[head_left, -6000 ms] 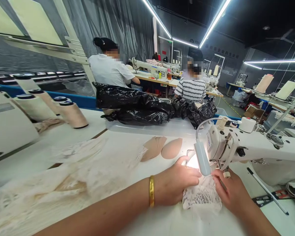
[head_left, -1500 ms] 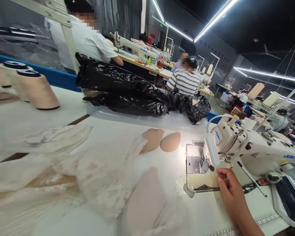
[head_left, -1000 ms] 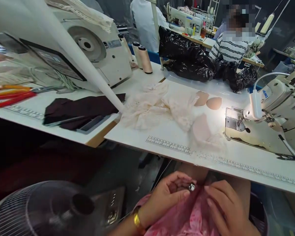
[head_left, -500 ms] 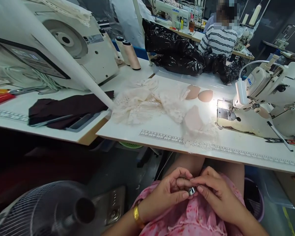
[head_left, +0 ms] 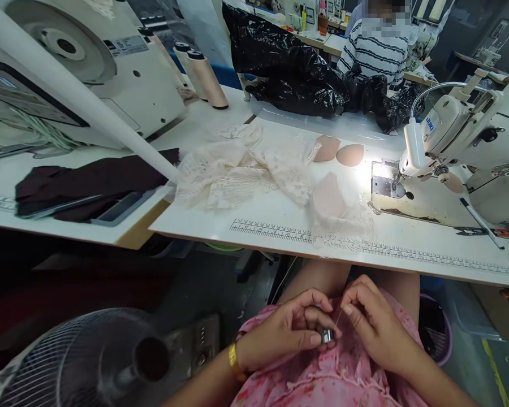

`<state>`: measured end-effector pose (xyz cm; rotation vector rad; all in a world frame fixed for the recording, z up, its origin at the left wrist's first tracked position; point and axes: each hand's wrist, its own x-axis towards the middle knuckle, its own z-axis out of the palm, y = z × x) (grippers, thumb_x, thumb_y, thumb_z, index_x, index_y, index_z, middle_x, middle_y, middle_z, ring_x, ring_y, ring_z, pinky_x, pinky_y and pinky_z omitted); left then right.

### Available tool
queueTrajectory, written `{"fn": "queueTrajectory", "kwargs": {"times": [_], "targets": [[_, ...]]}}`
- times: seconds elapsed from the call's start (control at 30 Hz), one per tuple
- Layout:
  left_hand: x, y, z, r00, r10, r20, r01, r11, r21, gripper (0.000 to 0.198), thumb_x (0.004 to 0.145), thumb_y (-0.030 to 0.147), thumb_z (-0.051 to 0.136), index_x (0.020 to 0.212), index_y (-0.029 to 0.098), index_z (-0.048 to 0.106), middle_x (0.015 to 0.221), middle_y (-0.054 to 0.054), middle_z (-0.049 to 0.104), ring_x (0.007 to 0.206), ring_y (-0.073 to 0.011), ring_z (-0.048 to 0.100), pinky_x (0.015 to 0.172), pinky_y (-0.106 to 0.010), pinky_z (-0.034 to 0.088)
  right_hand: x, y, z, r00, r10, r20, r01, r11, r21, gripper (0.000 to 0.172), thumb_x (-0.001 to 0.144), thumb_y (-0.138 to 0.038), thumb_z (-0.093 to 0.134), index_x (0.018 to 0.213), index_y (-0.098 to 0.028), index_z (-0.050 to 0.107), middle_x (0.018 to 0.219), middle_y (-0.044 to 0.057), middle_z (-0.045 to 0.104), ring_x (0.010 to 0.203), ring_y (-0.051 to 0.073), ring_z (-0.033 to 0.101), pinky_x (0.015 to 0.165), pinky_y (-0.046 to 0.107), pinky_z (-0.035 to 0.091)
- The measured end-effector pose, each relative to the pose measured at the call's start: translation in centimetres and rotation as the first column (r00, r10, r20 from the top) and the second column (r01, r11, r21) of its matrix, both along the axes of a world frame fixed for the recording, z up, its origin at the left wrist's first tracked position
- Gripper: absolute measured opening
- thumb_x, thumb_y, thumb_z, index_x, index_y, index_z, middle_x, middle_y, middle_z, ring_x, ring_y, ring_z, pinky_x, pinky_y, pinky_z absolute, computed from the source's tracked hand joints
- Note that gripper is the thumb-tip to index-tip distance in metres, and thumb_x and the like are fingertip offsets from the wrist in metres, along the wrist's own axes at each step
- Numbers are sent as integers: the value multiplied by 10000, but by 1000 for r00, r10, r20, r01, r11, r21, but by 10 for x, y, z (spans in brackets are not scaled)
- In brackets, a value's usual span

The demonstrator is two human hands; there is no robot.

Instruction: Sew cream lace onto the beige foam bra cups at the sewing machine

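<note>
- A busy sewing workshop stretches to the far side, where a person in a striped shirt (head_left: 375,48) sits behind crumpled black plastic bags (head_left: 297,73).
- The long white worktable with a printed ruler along its near edge (head_left: 407,249) fills the middle; a white industrial sewing machine (head_left: 462,141) stands at its right, lamp lit over the needle plate.
- A heap of cream lace fabric (head_left: 237,169) lies left of centre, with beige moulded foam cups (head_left: 339,152) just beyond it and beige thread cones (head_left: 203,79) farther left.
- A grey floor fan (head_left: 89,367) sits near left, below the table.
- Over the lap, on a pink floral garment (head_left: 322,384), the left hand (head_left: 292,333) curls shut round a small shiny metal bobbin (head_left: 326,337), pinching it at the fingertips.
- The right hand (head_left: 373,322) pinches a fine pale thread (head_left: 338,318) that rises from the bobbin.
- I judge the bobbin light, hard and slippery: best held by its flat rims. The thread is limp and easily snapped, so it wants a gentle pinch close to the bobbin.
</note>
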<state>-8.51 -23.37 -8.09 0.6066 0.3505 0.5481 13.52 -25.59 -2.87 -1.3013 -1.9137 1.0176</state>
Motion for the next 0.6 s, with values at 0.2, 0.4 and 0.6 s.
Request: {"fn": "queueTrajectory", "kwargs": {"times": [0.2, 0.4, 0.6], "targets": [[-1, 0, -1, 998, -46, -35, 46, 999, -2, 304, 807, 306, 883, 1070, 180, 798, 1000, -84, 763, 845, -176, 707, 809, -292, 530, 0, 2, -16, 995, -68, 76, 63, 996, 70, 188, 1065, -196, 437, 929, -225, 564, 906, 14, 561, 828, 160, 578, 743, 285, 507], [1, -3, -5, 992, 54, -117, -62, 996, -67, 312, 734, 291, 935, 1005, 187, 820, 1009, -82, 778, 876, -185, 723, 858, -306, 545, 15, 2, -29, 960, -131, 250, 76, 973, 218, 322, 1044, -145, 425, 1306, -221, 596, 1198, 114, 630, 1077, 238, 637, 924, 409, 565], [9, 2, -12, 971, 157, -183, -172, 983, -67, 329, 694, 263, 955, 981, 200, 806, 941, -45, 784, 831, -147, 717, 841, -262, 542, 9, -5, -12, 944, 45, 327, -179, 902, 393, 336, 1029, -229, 566, 1364, -213, 557, 1022, 84, 686, 874, 237, 612, 757, 403, 531]]}}
